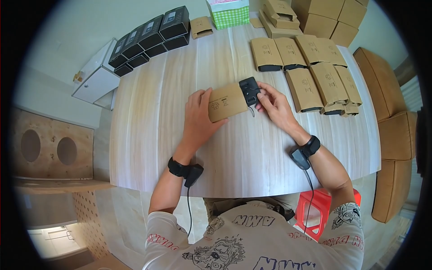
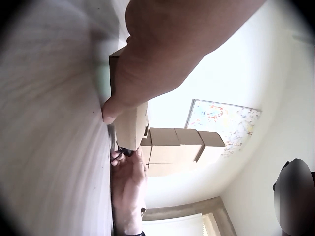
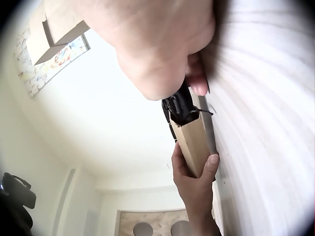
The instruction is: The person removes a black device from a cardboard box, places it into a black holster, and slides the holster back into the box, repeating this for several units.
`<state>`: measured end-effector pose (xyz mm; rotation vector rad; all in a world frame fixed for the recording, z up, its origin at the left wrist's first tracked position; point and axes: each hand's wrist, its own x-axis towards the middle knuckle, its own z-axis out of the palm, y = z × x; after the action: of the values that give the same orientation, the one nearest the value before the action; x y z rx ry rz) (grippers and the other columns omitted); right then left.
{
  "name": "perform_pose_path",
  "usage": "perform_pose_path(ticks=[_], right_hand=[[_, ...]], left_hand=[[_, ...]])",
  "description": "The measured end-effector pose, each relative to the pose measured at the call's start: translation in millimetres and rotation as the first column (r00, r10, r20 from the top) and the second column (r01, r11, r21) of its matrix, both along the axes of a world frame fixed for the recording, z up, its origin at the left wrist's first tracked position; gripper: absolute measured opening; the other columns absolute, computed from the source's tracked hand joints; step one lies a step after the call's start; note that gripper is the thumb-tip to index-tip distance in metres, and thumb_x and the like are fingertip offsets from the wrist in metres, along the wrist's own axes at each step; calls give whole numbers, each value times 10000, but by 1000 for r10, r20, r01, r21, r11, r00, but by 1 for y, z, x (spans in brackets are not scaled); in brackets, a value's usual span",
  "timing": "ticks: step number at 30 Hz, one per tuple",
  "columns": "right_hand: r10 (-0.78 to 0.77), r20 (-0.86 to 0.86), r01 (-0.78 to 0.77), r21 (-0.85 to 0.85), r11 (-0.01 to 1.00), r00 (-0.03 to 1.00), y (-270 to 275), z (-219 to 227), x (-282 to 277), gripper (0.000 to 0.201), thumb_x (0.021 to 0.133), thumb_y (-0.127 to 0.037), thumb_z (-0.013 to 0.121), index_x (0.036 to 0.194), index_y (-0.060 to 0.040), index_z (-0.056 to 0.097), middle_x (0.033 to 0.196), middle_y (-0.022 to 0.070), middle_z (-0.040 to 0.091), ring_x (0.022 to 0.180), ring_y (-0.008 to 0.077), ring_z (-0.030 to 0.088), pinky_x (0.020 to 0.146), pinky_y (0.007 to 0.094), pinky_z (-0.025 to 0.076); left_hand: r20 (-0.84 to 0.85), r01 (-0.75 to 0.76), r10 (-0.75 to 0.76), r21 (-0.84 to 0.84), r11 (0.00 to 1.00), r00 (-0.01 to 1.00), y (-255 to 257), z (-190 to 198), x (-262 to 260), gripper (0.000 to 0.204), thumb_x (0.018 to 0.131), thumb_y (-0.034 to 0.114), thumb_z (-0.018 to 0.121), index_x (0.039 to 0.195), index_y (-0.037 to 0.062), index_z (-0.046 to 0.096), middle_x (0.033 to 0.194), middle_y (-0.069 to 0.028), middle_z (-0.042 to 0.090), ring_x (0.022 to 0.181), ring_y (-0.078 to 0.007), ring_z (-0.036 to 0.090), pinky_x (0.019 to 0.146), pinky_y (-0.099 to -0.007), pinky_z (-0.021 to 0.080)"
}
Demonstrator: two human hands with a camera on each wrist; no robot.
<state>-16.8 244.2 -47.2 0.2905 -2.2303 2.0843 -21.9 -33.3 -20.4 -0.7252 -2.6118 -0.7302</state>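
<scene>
My left hand (image 1: pixel 198 118) grips a brown cardboard sleeve (image 1: pixel 227 102) from its left end, thumb along the near edge and fingers over the far one. Printed symbols mark the top of the sleeve. Out of its right end sticks a black plastic device (image 1: pixel 249 91), whose other part is hidden inside. The right hand (image 1: pixel 275 104) pinches the outer end of this device between thumb and fingers. A short thin cable (image 1: pixel 252 111) hangs beside the sleeve's mouth. In the right wrist view, the black device (image 3: pixel 183 107) sits at the sleeve's open end, low over the table.
Several filled brown sleeves (image 1: pixel 306 85) lie at the right of the wooden table (image 1: pixel 180 90). Black boxes (image 1: pixel 150 33) are stacked at the back left, near a lone brown sleeve (image 1: pixel 201 27) and a green checked bag (image 1: pixel 230 15). Cartons (image 1: pixel 321 18) stand back right.
</scene>
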Motion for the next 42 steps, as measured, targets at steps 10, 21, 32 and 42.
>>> perform_pose_path(ticks=[10,21,32,42], right_hand=[[55,-29,-44,277,960,998,2,13,6,404,1071,-157,637,1417,51,635,856,59,680,739,95,584,684,292,503],[219,-330,-32,491,871,918,-3,16,11,456,1052,-134,620,1474,32,571,1088,193,715,915,329,683,869,443,550],[90,-176,-43,256,966,980,-1,10,11,631,1037,-230,699,1567,7,451,1065,100,676,787,143,595,724,317,513],[151,10,-151,-21,988,988,5,-2,0,590,1024,-165,693,1543,15,477,962,-17,564,812,74,531,749,273,472]], left_hand=[[21,-12,12,3,1000,1000,1,1,2,981,710,285,970,1537,53,496,1460,-178,513,1350,-393,500,1133,-500,434],[-8,67,-67,-10,998,998,1,0,0,989,713,308,964,1547,62,493,1451,-182,527,1340,-395,517,1131,-500,434],[-82,200,-201,-24,980,976,7,9,1,998,675,272,978,1536,69,516,1478,-187,529,1367,-403,512,1137,-500,444],[371,-54,-132,450,891,919,9,1,3,831,988,256,775,1608,-44,311,1525,-242,523,1422,-364,521,1184,-455,411]])
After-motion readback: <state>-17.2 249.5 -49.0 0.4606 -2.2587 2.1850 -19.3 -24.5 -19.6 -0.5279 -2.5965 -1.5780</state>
